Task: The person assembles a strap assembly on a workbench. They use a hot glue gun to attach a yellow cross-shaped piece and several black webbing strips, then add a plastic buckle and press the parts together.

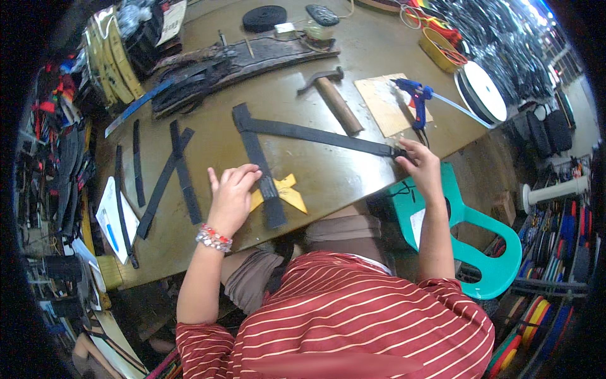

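A long black webbing strap (322, 134) lies on the table, bent sharply at its far end into two arms. At its right end, my right hand (421, 165) pinches the strap between thumb and fingers. The nearer arm runs down toward the front edge, over a yellow flat piece (291, 192) with pointed corners. My left hand (232, 194), with a beaded bracelet at the wrist, has its fingertips closed together at the left edge of this arm; the little finger sticks out. The left thumb is mostly hidden.
Several cut black strips (184, 170) lie left, by white paper with a blue pen (110, 232). Beyond my hands are a hammer (338, 104), a glue gun (416, 98) on a board, a white spool (481, 93) and a dark plank (271, 57). A teal stool (486, 252) stands right.
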Tool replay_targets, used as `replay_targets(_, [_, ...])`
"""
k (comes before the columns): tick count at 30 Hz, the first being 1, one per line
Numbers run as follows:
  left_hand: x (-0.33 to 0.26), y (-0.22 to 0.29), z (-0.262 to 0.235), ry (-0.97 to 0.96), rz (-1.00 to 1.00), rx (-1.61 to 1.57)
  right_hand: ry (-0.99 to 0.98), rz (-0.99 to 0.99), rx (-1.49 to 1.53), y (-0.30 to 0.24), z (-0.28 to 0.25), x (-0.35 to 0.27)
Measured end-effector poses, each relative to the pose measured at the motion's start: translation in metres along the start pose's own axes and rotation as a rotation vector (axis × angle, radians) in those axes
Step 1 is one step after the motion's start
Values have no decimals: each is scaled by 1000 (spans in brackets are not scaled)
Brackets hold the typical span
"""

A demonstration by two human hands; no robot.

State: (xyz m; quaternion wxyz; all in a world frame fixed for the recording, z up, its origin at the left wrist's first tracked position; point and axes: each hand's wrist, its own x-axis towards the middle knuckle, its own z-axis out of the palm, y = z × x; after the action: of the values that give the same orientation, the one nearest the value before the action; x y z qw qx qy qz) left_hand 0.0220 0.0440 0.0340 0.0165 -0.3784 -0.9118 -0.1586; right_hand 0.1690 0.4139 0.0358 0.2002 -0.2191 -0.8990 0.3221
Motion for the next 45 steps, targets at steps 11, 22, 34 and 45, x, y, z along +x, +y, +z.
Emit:
replay_targets(11, [6,1,-9,-83,-1,4,-17,-562,46,-108,45,59])
replay_targets(22, [7,-3,-8,-112,12,-3,-467,-349,-8,-158,67,28])
replay_targets(34, [6,-3,-6,-76,27,6,-657,279,323,-137,84,-50])
replay_targets(45, [6,-2,-5,-24,30,-13,-629,239,244,-138,100,-51])
